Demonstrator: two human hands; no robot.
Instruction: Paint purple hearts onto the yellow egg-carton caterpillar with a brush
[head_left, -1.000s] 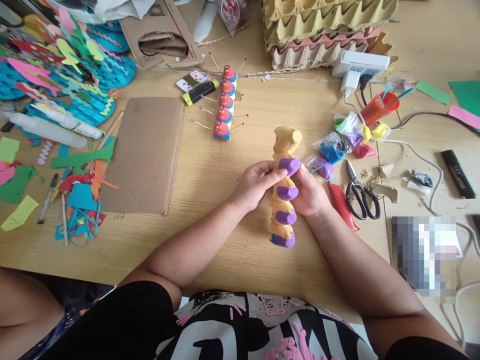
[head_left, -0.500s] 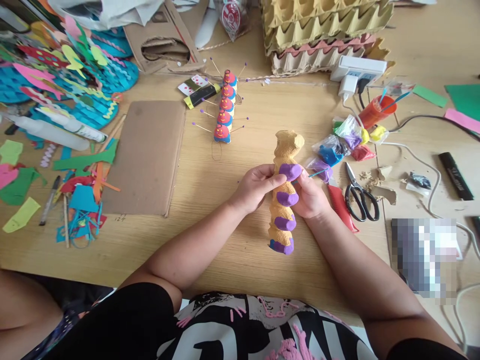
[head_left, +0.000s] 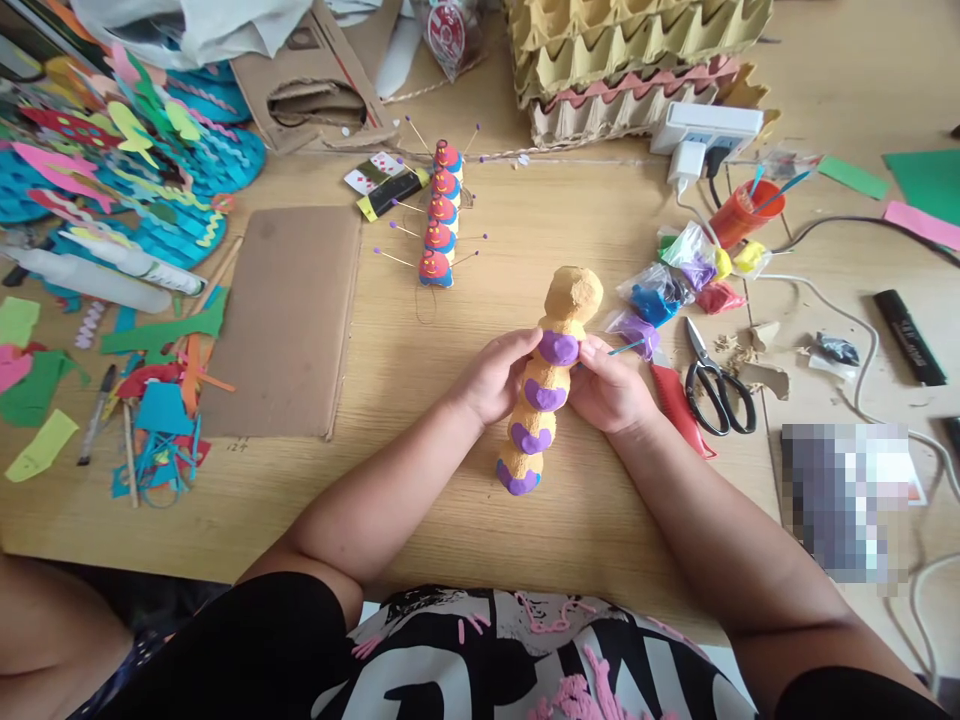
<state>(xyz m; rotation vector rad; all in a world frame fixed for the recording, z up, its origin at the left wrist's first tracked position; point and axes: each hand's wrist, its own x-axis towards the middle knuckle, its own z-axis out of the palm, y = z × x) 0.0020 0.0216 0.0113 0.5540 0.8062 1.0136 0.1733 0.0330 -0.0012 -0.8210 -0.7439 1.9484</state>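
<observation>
Near the table's middle, both hands, left (head_left: pixel 495 378) and right (head_left: pixel 613 388), grip the egg-carton strip (head_left: pixel 553 375). Squeezing hard could smear its purple clay (head_left: pixel 559 348).

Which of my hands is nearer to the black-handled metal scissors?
Your right hand. It holds the right side of the purple-patched tan egg-carton strip, left of the scissors. Your left hand is at the strip's left side, farther from the scissors.

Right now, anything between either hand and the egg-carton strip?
Nothing visible: the left hand and right hand both hold the egg-carton strip. A thin blue stick juts out beside the right hand; its other end is hidden.
</observation>
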